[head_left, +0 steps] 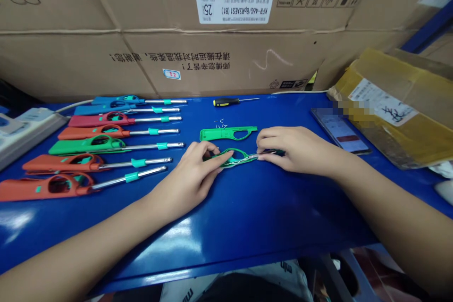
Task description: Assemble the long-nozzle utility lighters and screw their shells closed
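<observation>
My left hand (198, 167) presses its fingers on a green lighter handle half (233, 163), with a teal piece inside it near my fingertips. In my right hand (288, 148) is a slim metal-tipped tool (253, 156), pinched between thumb and fingers. Its dark end shows under the hand, and its tip points left into the handle's opening; I cannot make out its kind. Just behind lies the other green handle half (226, 134), flat on the table. A few tiny metal pieces (220, 123) rest beyond it.
Several long gas lighters (116, 146) lie in a row on the blue table (226, 226) at left, beside a white power strip (33, 132). A screwdriver (226, 102) lies by the large carton (159, 63). A phone (339, 132) and a taped package (385, 108) are right.
</observation>
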A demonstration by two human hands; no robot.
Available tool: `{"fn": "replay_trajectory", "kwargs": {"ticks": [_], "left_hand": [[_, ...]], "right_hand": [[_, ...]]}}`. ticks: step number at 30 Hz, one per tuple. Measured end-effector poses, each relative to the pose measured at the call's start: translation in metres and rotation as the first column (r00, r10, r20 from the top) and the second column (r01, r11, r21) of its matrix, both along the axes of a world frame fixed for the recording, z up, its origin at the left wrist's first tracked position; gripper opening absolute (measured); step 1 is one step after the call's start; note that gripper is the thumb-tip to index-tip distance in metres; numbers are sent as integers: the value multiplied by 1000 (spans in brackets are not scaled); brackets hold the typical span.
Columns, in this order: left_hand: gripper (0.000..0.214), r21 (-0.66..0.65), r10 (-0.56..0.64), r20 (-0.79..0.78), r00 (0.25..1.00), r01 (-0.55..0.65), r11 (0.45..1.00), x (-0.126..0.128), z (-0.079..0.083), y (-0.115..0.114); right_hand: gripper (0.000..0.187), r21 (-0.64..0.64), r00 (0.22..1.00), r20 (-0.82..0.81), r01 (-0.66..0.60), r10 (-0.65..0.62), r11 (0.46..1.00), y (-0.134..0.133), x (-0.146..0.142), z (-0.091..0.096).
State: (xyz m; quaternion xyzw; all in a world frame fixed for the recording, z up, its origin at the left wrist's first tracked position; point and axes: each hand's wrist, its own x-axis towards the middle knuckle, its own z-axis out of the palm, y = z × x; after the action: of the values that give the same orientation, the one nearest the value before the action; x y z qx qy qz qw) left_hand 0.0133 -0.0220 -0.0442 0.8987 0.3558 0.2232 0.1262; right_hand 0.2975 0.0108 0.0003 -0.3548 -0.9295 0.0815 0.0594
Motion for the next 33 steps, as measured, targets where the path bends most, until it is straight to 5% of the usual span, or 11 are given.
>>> {"fn": "replay_trajectory", "kwargs": {"ticks": [9,14,21,33], "left_hand": [[43,104,-10,-16,1000,12,995,1,0,0],[47,242,-11,-82,997,31,970,2,6,-1],[51,334,-18,-119,993,57,941,1,13,-4],[46,250,-22,-44,999,33,968,1,8,-2]], "right_hand": [[25,-130,988,-144,33,-52,991,-1,-6,-4],[18,-300,968,-219,49,-119,953,-2,-14,-8],[19,-358,959,-237,59,-152,932,-2,-13,-9],[22,-376,953,-269,25,-135,926,2,-8,-9]]}}
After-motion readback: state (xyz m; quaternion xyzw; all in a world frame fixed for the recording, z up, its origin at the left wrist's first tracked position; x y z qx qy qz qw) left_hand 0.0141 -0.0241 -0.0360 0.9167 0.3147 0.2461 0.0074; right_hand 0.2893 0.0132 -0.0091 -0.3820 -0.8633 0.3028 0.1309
